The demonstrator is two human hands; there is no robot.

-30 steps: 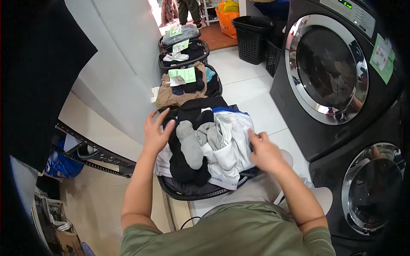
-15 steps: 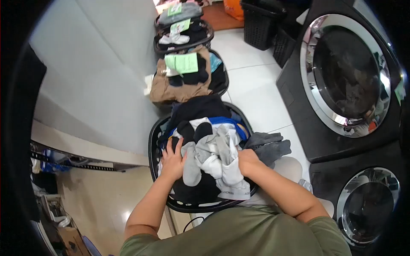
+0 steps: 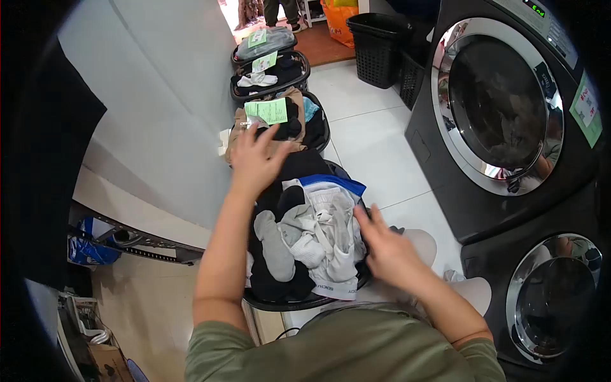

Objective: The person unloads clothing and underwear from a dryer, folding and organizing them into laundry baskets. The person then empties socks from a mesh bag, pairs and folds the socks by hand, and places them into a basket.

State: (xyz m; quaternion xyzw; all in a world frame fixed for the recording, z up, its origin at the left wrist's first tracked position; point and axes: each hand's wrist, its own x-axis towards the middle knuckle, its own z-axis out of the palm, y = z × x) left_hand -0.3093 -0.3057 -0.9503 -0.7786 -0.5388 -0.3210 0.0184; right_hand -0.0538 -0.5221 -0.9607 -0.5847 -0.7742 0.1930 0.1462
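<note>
My left hand [image 3: 256,162] is raised with its fingers spread over the far end of the nearest black basket [image 3: 280,305], holding nothing. To the right of that basket is my right hand [image 3: 389,245], slightly blurred, its fingers stretched out beside the heaped clothes. On top of the heap lie a grey sock [image 3: 277,248], white underwear with a lettered waistband [image 3: 334,288] and other light grey and white pieces. Blue-edged cloth [image 3: 334,183] and black clothes [image 3: 296,167] lie behind them. A small dark piece [image 3: 397,230] shows past my right hand, mostly hidden.
More laundry baskets with green paper slips [image 3: 267,111] line up ahead along the grey wall [image 3: 159,108]. Black front-loading machines [image 3: 503,210] stand on the right. Farther off are a tall black basket [image 3: 380,54], an orange bag [image 3: 338,24] and a person's legs [image 3: 280,11].
My left hand has lifted off the clothes and moved forward. My right hand has let go of the white clothing and moved right. The dark grey pieces at the right are now mostly out of sight.
</note>
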